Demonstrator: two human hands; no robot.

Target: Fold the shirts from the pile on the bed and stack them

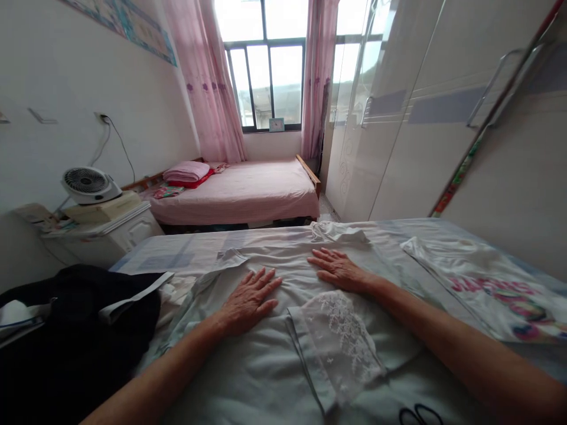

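A pale grey-green garment (248,360) lies spread over the near bed, wrinkled in several places. My left hand (250,301) rests flat on it, fingers spread. Palm down on the same cloth, my right hand (339,270) has its fingers stretched toward the left. Between my forearms lies a white lace piece (343,336) with a folded plain edge. The dark handles of what look like scissors (420,415) show at the bottom edge; their blades are out of view.
Black clothing (84,330) is heaped at the left. A white printed T-shirt (491,283) lies at the right. Beyond stand a pink-covered bed (248,189), a small fan (88,183) on a cabinet (128,233), and a tall wardrobe (398,153).
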